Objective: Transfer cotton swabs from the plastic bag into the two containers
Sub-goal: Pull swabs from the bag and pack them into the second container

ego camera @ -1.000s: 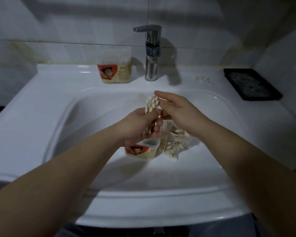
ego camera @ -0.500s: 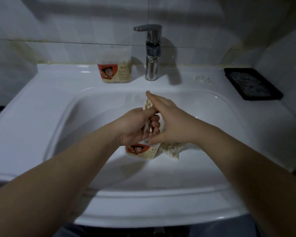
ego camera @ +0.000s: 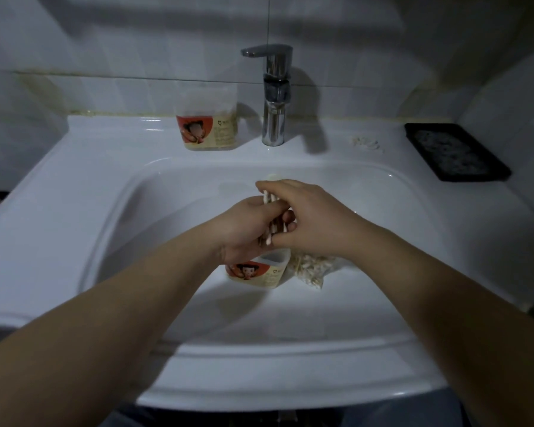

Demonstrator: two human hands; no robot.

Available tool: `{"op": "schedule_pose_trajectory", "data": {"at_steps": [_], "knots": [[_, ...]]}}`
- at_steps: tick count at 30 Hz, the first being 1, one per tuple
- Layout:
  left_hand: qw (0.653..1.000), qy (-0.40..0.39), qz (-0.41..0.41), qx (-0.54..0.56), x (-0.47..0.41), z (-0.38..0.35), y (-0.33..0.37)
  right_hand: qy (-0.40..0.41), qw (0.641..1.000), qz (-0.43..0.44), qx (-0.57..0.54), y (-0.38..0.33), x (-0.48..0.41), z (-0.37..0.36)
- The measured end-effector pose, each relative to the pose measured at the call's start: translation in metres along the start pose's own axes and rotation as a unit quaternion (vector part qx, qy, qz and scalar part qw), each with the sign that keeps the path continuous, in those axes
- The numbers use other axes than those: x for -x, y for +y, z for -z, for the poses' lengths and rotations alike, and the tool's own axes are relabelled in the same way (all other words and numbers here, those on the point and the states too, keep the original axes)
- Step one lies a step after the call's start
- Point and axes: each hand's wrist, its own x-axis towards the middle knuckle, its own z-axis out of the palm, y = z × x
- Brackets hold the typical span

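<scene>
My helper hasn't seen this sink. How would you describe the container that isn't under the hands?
Find the chrome faucet on the back ledge of the white ceramic sink. Just left of it stands a clear plastic container with a red and cream label. Its twin sits down in the basin; this one is up on the ledge.
</scene>
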Motion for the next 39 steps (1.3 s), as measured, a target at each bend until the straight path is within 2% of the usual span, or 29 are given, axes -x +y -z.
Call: {"op": "schedule_pose_trajectory", "data": {"at_steps": [6,11,16,20,22,24,28,30,35,39], "knots": [[1.000,0.011,0.014,-0.021,0.003,-0.001,0.000,-0.035,0.999,0.018,-0.032,-0.001,0.002,-0.001],[1.000,0.019,-0.006,-0.001,0.002,-0.004,0.001,0.009,1.000,0.018,-0.002,0.000,-0.003,-0.004],[0.999,0.030,0.010,0.012,0.001,-0.001,0.000,-0.024,0.999,0.012,-0.042,0.006,0.001,-0.002],[0.995,0.098,-0.016,-0.009,-0.005,0.005,0.001,0.051,0.995,-0.040,-0.079,0.015,0.003,0.011],[0.992,0.117,-0.018,-0.034,-0.007,0.009,0.000,0.069,0.994,-0.080,-0.025,0.019,0.004,0.020],[0.992,0.121,-0.019,-0.041,-0.007,0.011,-0.001,0.039,0.991,-0.116,0.045,0.023,0.006,0.024],[0.991,0.123,-0.022,-0.044,-0.007,0.009,0.000,0.003,0.975,-0.192,0.112,0.029,0.008,0.024],[0.992,0.118,-0.022,-0.049,-0.007,0.008,-0.001,-0.047,0.967,-0.209,0.140,0.031,0.008,0.022],[0.991,0.111,-0.016,-0.066,-0.010,0.012,-0.003,-0.191,0.951,-0.152,0.191,0.030,0.009,0.009],[0.992,0.101,-0.013,-0.074,-0.012,0.013,-0.005,-0.186,0.953,-0.123,0.203,0.031,0.007,-0.002]]}}
